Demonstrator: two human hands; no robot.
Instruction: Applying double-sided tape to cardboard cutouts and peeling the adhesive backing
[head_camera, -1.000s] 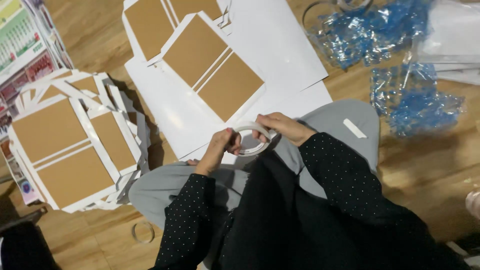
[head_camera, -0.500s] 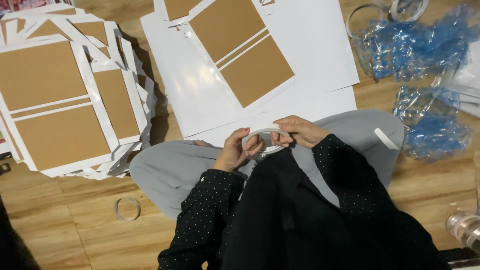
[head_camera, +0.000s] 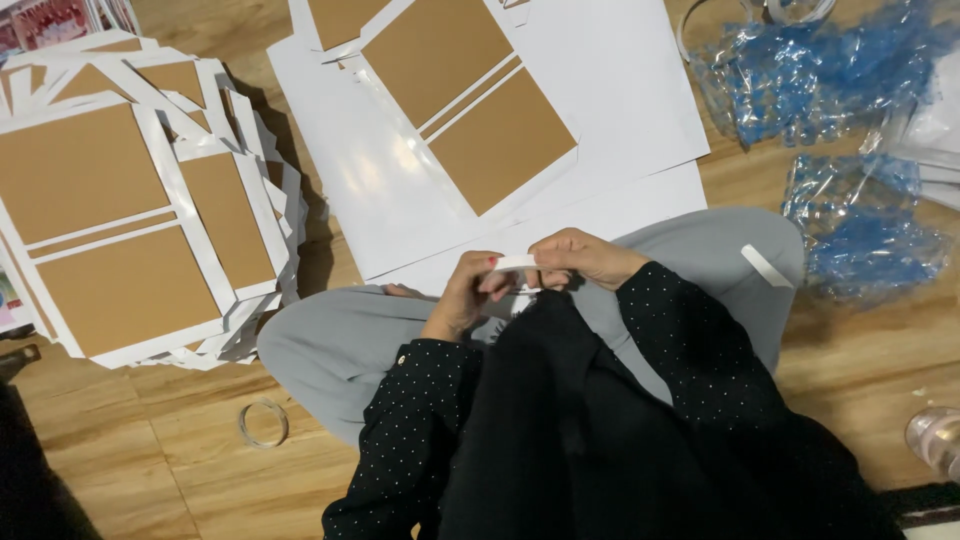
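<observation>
Both hands together over the lap, clamped on a white tape roll: left hand grips its left side, right hand pinches the right side from above, fingers curled. Looks like a loose tape end between the fingers, but too small to be sure. Person sits on a wooden floor, grey-trousered knees spread. Short white strip stuck on the right knee. Just ahead of the hands: white sheets with a brown-panelled card on top. Far left: stack of the same brown-and-white cards. Empty tape ring on the floor near the left knee. Crumpled blue-clear plastic bags to the right, well apart from the hands.
</observation>
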